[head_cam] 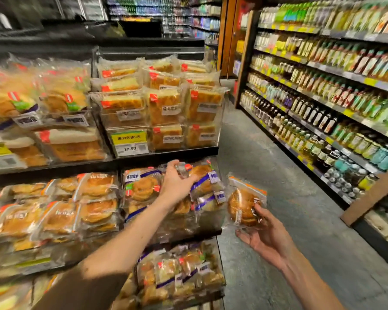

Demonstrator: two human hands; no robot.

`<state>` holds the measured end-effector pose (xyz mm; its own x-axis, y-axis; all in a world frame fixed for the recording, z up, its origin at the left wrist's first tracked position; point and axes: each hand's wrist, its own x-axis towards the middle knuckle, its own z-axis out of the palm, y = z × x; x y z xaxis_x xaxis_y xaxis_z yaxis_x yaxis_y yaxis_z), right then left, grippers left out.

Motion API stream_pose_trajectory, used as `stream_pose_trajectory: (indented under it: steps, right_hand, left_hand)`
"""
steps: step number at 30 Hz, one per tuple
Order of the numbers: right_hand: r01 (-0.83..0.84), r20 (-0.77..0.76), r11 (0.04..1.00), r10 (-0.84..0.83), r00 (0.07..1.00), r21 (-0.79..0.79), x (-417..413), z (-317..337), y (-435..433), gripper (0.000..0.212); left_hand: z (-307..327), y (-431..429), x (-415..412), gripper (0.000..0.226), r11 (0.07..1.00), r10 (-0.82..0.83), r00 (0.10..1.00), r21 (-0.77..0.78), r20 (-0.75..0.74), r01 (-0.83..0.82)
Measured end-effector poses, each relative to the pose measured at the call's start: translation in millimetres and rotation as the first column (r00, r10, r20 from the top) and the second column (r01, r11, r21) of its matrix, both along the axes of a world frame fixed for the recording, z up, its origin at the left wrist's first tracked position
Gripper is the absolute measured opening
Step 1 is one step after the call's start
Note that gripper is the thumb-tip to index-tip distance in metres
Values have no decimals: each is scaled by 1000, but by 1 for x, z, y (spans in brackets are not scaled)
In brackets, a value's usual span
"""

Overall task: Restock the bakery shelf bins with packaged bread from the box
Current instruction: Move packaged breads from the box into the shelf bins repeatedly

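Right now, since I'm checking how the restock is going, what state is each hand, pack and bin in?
Left hand: grips a shelf pack in the middle bin.
Right hand: holds the bun pack.
Bun pack: sealed, beside the shelf, not yet placed.
Middle bin: nearly full, packs piled loosely.
Top bin: full, sandwich packs stacked in rows.

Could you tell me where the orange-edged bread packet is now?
The orange-edged packet sits right of centre in the head view, gripped by the right hand over the aisle floor, beside the blue-striped packets the left hand touches.
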<state>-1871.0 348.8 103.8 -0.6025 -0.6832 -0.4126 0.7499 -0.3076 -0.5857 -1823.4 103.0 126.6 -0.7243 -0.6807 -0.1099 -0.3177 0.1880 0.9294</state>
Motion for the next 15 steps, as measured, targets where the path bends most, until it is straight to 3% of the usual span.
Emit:
stream_pose_trajectory:
  steps: [5,7,9,12,15]
  right_hand:
    - [-68,13,998,68,998,-4,-18,-1,9,89]
    - [-102,-2,995,102,995,10,-23,3,10,83]
    - [-121,-19,992,122,992,33,-26,10,10,57]
    - [-118,-31,992,120,992,52,-32,16,10,28]
    - [-137,-73,988,142,987,64,-36,19,11,28]
  left_hand:
    - [-3,10,-13,88,944,128,991,-310,42,-109]
    - [-4,19,-15,68,828,158,987,-549,28,-117]
    - [-5,26,-18,40,669,146,989,-738,11,-91]
    - [-5,31,-25,30,566,105,993,-824,50,-18]
    - [-4,30,-29,37,552,131,987,-834,92,4]
